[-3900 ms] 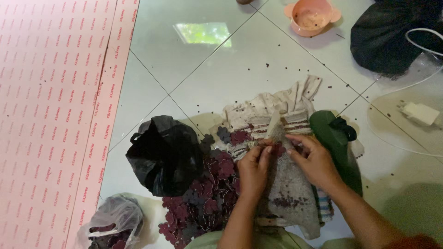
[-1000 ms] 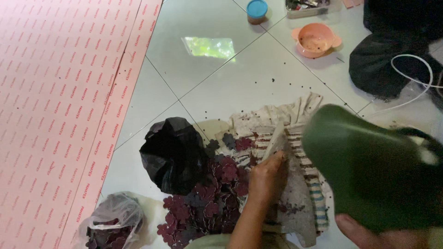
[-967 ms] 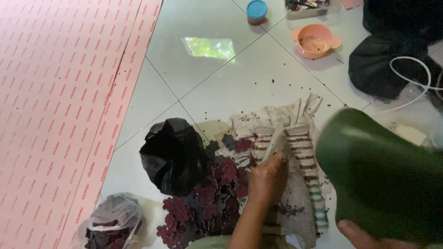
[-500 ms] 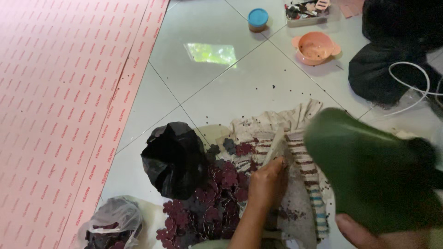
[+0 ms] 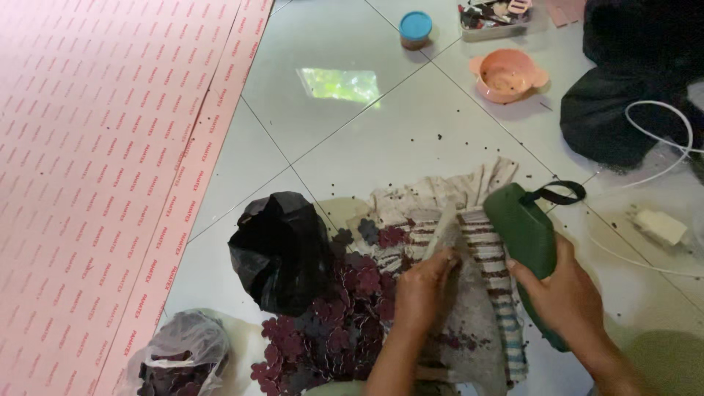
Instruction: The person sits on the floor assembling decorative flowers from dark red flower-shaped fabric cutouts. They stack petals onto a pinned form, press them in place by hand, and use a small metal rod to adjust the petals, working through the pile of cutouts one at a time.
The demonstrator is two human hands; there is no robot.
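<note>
On the white tiled floor [image 5: 352,139], the left hand [image 5: 424,287] pinches a grey pointed fabric piece [image 5: 444,233] on the striped cloth [image 5: 493,293]; the right hand [image 5: 568,293] grips a dark green pouch [image 5: 522,231] beside it.

Left hand [image 5: 424,287] on striped cloth [image 5: 469,323], right hand [image 5: 563,295] around green sandal [image 5: 522,233], beside dark-red cutouts [image 5: 345,323].

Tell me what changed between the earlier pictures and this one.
The right hand took hold of the green sandal, raised it high toward the camera, and has now brought it down onto the striped cloth. The left hand stayed pressed on the pale piece on the cloth. The black bag and dark red flower shapes stayed put.
</note>
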